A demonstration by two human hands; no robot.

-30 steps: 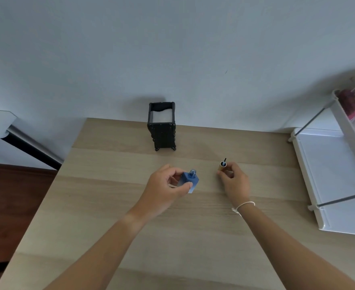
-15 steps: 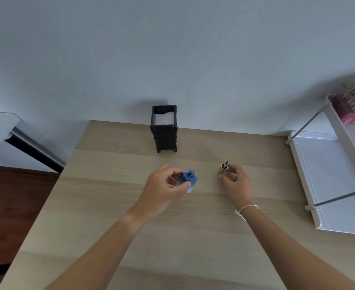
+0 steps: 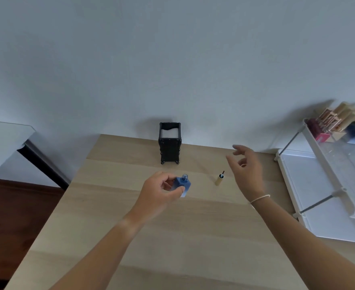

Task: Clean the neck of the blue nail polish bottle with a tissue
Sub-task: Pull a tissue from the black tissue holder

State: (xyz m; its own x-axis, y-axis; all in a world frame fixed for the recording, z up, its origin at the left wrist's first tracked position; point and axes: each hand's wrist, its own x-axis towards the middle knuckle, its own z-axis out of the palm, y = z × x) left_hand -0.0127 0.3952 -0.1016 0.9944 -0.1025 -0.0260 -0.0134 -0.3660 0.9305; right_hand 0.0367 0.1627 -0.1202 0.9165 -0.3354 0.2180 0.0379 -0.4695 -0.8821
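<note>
Left hand (image 3: 162, 192) grips the blue nail polish bottle (image 3: 182, 185) by its body, thumb in front, fingers behind, bottle appears lifted slightly off the worktop (image 3: 172, 237), though contact underneath can't be confirmed. Neck (image 3: 185, 177) is uncapped and pointing up, clear of the fingers, likely so it's exposed for wiping and nothing spills. Just right of that hand, gold cap (image 3: 219, 180) rests alone on the worktop with its brush (image 3: 223, 172) sticking up and away, probably parked so wet bristles don't touch the wood. Right hand (image 3: 246, 166) hovers beyond and right of the cap, empty, fingers loosely spread and curled, holding nothing; thin white band (image 3: 260, 198) on that wrist. Beyond the left hand, near the wall, black holder (image 3: 169, 146) with white tissue (image 3: 169, 133) showing at the top, well apart from both hands. Judgement: the free hand looks set to fetch a tissue; no wiping done yet. Far right of the right hand, white rack (image 3: 318, 185) with blurred cosmetics (image 3: 337, 124), contents unclear.
</note>
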